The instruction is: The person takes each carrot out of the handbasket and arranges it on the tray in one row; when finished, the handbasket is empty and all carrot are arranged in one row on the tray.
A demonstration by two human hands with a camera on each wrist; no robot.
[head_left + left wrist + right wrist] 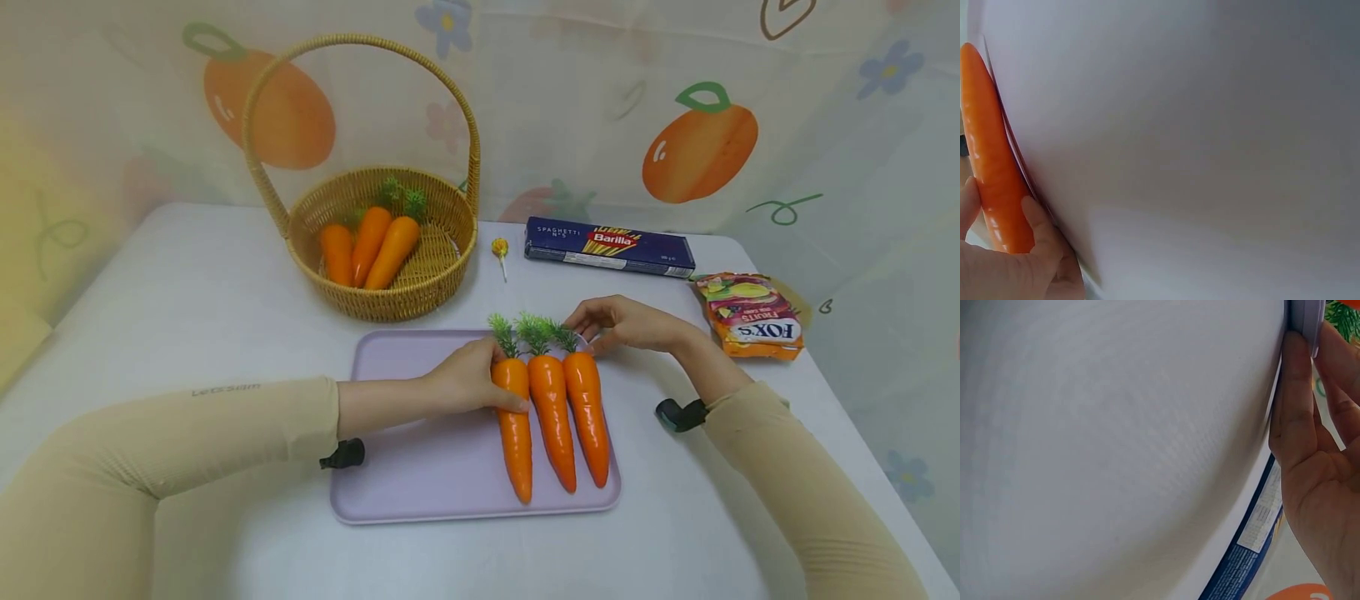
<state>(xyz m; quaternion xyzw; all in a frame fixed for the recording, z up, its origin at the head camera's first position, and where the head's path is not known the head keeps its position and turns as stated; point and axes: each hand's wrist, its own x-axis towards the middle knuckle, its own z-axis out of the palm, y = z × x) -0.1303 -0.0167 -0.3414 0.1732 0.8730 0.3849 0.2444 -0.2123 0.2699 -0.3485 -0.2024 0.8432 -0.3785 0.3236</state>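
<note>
Three orange carrots with feathery green tops lie side by side on the right part of a pale purple tray (pixel 420 510). My left hand (pixel 467 379) grips the leftmost carrot (pixel 516 442) near its thick end, thumb across the front. In the left wrist view, fingers and thumb curl around that carrot (pixel 991 162). Beside it lie the middle carrot (pixel 553 421) and the right carrot (pixel 588 417). My right hand (pixel 622 323) is at the tray's back right corner. In the right wrist view, its thumb and fingers pinch the tray's edge (pixel 1305 319).
Behind the tray, a tall-handled wicker basket (pixel 382 308) holds three more carrots (pixel 393 254). A lollipop (pixel 500 248) and a blue spaghetti box (pixel 609 246) lie at the back. A candy bag (pixel 750 317) rests near the right table edge.
</note>
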